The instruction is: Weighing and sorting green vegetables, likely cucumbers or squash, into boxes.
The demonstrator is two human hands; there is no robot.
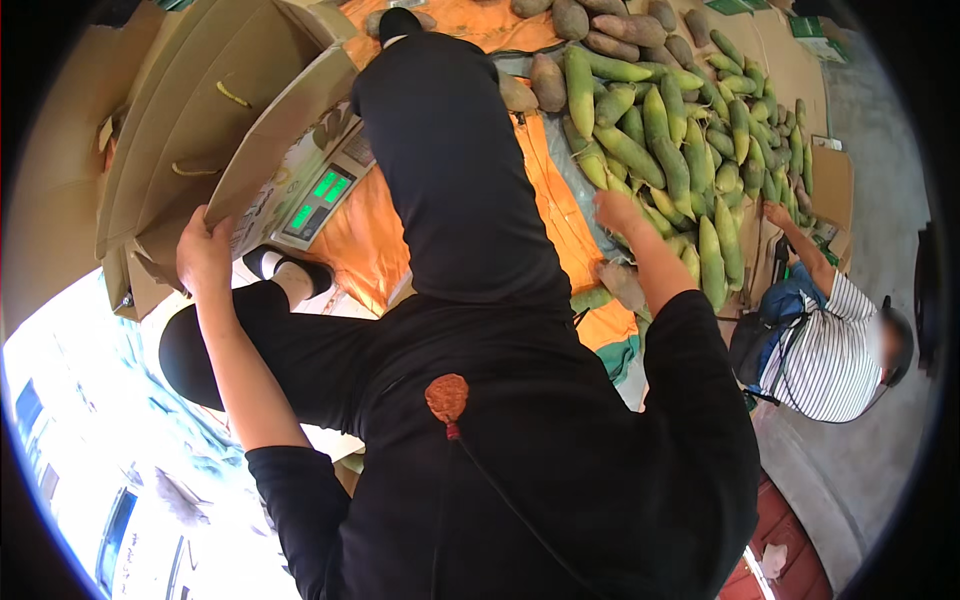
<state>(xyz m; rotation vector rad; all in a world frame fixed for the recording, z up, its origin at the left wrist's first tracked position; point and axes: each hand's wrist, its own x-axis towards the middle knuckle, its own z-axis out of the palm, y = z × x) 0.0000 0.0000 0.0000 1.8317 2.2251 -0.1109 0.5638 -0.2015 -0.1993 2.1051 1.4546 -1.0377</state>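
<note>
Rust-coloured pendant [446,398] over a black shirt [560,450], below and left of the heap of green radishes [673,175].

Well left of the heap, the left hand [203,255] has its grip closed on the edge of a brown cardboard box [275,135]; the right hand [620,213] is at the heap's left edge, just beside the radishes, and whether its grip holds one I cannot tell. Left of the heap, near the cardboard box, stands a scale [308,212] with lit green displays, orange sheeting [355,235] beside it. Brown tubers [570,18] lie along the heap's upper left; right of the heap, a co-worker [820,365] in a striped shirt stretches an arm toward it.
</note>
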